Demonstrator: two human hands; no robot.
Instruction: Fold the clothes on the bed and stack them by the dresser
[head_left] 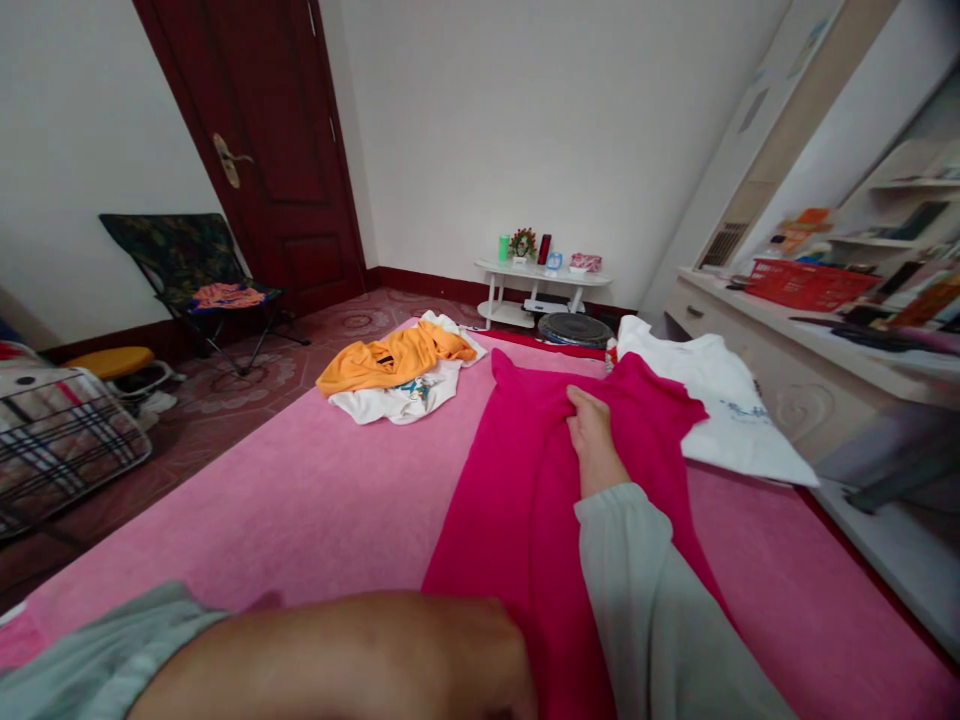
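A pink garment [502, 500] is lying on the bed [315, 510], right of centre in the frame. The right hand [589, 425] is grasping its upper part; the left hand [491, 650], bottom centre, is hiding its fingers, so I cannot tell its grip.

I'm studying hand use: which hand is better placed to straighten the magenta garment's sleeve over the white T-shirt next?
Right, probably: the right hand touches the magenta garment near that sleeve; the left hand is lower in view, farther from it.
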